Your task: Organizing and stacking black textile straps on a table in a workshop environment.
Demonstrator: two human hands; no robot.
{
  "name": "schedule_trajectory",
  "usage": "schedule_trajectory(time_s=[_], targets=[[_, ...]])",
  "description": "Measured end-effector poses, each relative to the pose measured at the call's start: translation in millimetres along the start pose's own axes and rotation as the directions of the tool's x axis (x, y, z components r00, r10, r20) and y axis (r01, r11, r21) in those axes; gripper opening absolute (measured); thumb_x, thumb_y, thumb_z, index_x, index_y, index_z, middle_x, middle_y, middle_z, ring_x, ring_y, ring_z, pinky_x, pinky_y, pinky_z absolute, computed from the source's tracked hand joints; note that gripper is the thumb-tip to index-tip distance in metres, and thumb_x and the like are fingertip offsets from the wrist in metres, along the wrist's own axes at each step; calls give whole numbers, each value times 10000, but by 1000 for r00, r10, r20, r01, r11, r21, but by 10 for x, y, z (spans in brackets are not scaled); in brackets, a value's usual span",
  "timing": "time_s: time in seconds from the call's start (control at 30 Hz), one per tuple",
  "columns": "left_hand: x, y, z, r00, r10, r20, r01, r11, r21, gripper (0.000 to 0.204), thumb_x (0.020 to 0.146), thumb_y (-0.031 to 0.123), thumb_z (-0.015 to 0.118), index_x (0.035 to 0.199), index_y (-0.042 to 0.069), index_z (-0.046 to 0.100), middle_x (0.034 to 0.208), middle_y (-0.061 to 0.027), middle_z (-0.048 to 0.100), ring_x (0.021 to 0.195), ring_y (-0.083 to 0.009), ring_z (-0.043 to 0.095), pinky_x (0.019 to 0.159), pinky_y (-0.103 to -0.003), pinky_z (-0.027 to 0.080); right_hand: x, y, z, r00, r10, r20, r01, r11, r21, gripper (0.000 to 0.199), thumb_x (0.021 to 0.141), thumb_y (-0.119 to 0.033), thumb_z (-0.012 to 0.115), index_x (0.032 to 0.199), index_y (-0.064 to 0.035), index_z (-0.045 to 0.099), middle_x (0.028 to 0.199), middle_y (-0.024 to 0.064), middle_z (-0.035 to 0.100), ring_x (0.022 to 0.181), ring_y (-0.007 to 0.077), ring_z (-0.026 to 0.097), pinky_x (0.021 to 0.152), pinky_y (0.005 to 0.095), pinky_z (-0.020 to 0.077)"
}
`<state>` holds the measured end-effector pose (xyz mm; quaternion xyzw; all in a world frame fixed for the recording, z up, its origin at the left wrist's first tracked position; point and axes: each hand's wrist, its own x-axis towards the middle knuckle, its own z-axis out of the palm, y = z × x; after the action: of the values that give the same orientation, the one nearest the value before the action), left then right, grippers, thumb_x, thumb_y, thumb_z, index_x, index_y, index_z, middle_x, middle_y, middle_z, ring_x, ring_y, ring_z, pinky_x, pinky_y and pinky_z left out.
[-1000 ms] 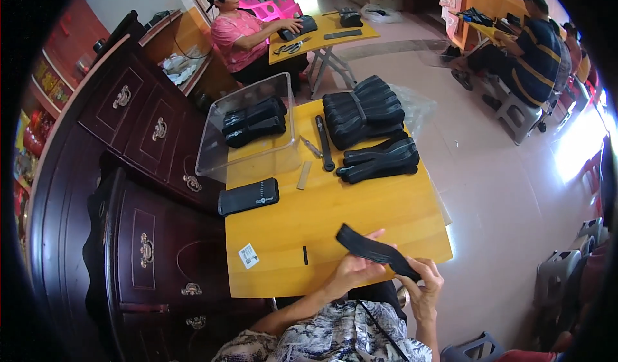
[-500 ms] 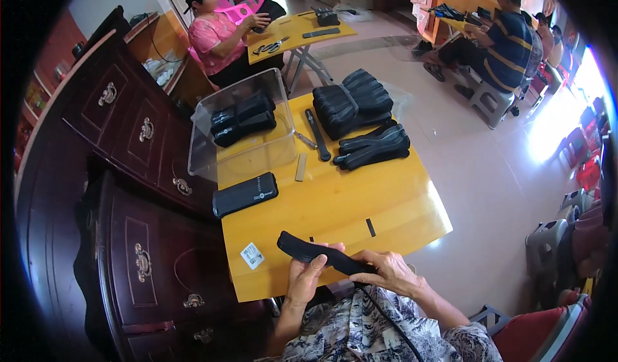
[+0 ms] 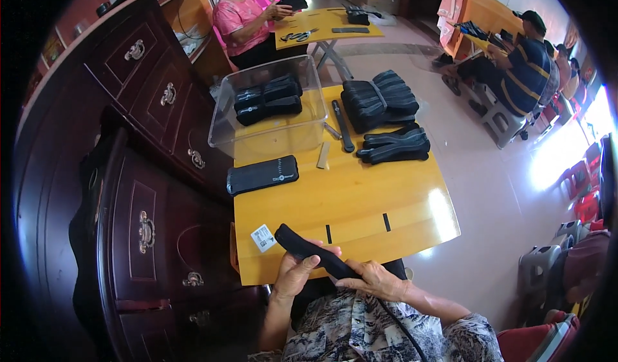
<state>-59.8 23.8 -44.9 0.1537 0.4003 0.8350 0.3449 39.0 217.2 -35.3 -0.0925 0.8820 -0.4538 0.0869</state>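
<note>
In both hands, close to my body at the near table edge, I hold a long black padded strap (image 3: 299, 245) at a slant. My left hand (image 3: 296, 277) supports its middle from below, thumb resting on the side. My right hand (image 3: 376, 281) is wrapped over the lower right end, covering it. A thin black cord (image 3: 399, 323) runs down across my patterned shirt from under that hand. A white printed label (image 3: 263, 238) lies on the yellow table (image 3: 347, 194) by the strap's far end. Two short black strips, one left (image 3: 328, 233) and one right (image 3: 387, 222), lie beyond my hands.
A clear plastic bin (image 3: 241, 148) holds black bundles. A flat black piece (image 3: 262, 175), tied black bundle (image 3: 380, 101), loose black straps (image 3: 394, 144), narrow black strip (image 3: 343, 127) and tan strip (image 3: 323, 156) share the table. Dark drawers (image 3: 145, 201) stand left. Other people sit farther off.
My view has shifted, so the far tables and people sit higher and farther right. The strap stays in both hands; my right hand has moved slightly lower in the picture.
</note>
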Motion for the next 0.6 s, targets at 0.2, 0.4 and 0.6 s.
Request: schedule_trajectory(time_s=[0.2, 0.4, 0.6], targets=[[-86, -4, 13, 998, 46, 49, -41, 995, -94, 264, 912, 83, 605, 1162, 32, 538, 1107, -251, 633, 1099, -353, 601, 1001, -477, 439, -23, -135, -167, 898, 62, 435, -430, 328, 841, 266, 940, -262, 600, 956, 1, 634, 696, 28, 630, 461, 29, 456, 402, 160, 303], [-69, 138, 160, 996, 17, -93, -8, 995, 97, 271, 916, 66, 582, 1168, 0, 506, 1142, -245, 622, 1121, -344, 591, 1006, -456, 441, -44, -141, -138, 924, 330, 193, -360, 577, 733, 333, 878, -300, 687, 1044, -19, 622, 758, 8, 612, 614, 58, 541, 529, 188, 427], [35, 187, 55, 978, 194, -81, -183, 974, 132, 465, 927, 130, 597, 1320, 1, 385, 1175, -220, 611, 1127, -311, 592, 1008, -429, 439, -82, -41, -111, 916, 395, -72, -277, 752, 598, 344, 818, -213, 749, 1080, -17, 645, 857, 16, 655, 790, 108, 576, 741, 264, 479]])
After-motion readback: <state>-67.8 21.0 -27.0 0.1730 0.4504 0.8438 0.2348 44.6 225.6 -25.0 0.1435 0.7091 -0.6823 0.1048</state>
